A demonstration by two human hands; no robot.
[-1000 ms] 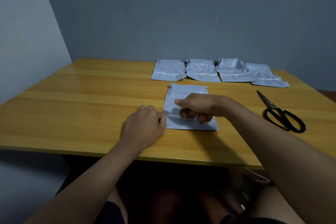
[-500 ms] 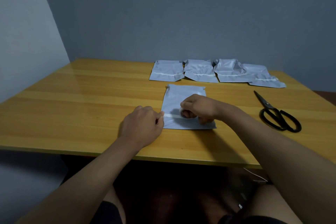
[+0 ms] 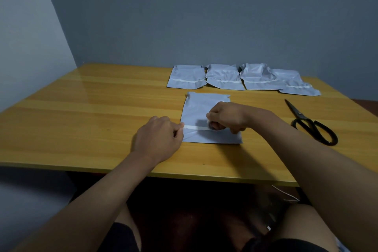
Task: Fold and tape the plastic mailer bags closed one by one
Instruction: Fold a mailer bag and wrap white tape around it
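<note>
Head view: the mailer bag (image 3: 204,108) is laid flat near the table's (image 3: 81,118) front edge, and a tape strip (image 3: 195,127) is stretched left to right across it. Its free end is pinched at the bag's left edge by the left hand (image 3: 159,137); the tape roll (image 3: 213,126) is gripped by the right hand (image 3: 229,116) mid-bag, so the bag's right edge lies further rightward of the roll

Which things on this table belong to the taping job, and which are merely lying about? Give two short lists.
Job in hand:
- mailer bag under the hands
- tape strip, pinched by left hand
- tape roll, gripped by right hand
- scissors
- row of taped bags

Lying about:
- white cable below the table edge
</note>
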